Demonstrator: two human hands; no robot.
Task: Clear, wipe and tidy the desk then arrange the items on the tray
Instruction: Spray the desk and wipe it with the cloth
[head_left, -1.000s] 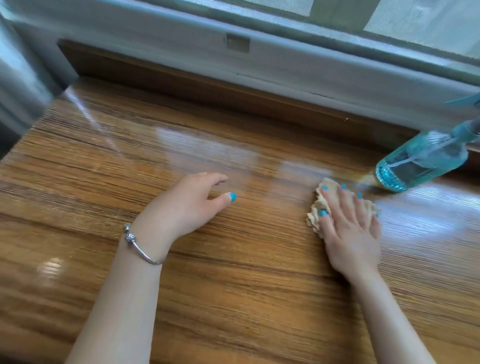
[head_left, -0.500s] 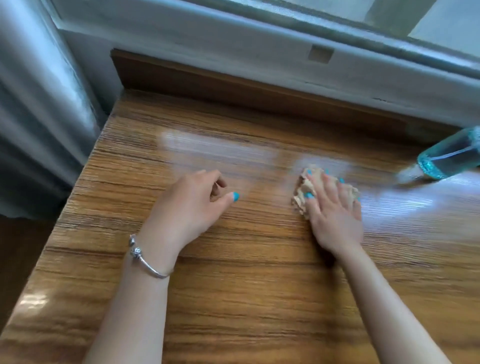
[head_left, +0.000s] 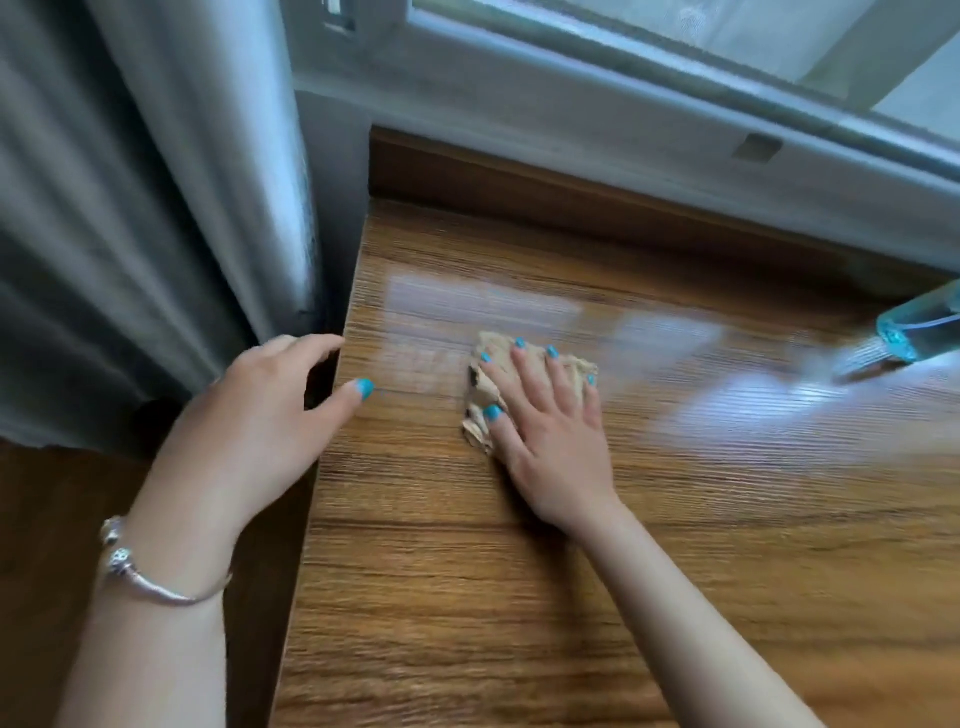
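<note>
Cloth (head_left: 524, 387) lying crumpled on desk (head_left: 519, 597) near left edge, long axis running away from person. Right hand (head_left: 550, 431) pressing it flat, fingers (head_left: 527, 371) straight, spread. Left hand (head_left: 270, 410) hovering at desk's left edge, fingers loosely curled, holding nothing. Spray bottle (head_left: 922, 327) standing tilted at far right.

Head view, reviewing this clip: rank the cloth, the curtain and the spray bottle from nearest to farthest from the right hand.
1. The cloth, directly under the right hand, which presses flat on it.
2. The spray bottle, at the frame's right edge on the desk.
3. The curtain, beyond the desk's left edge, past the left hand.
</note>
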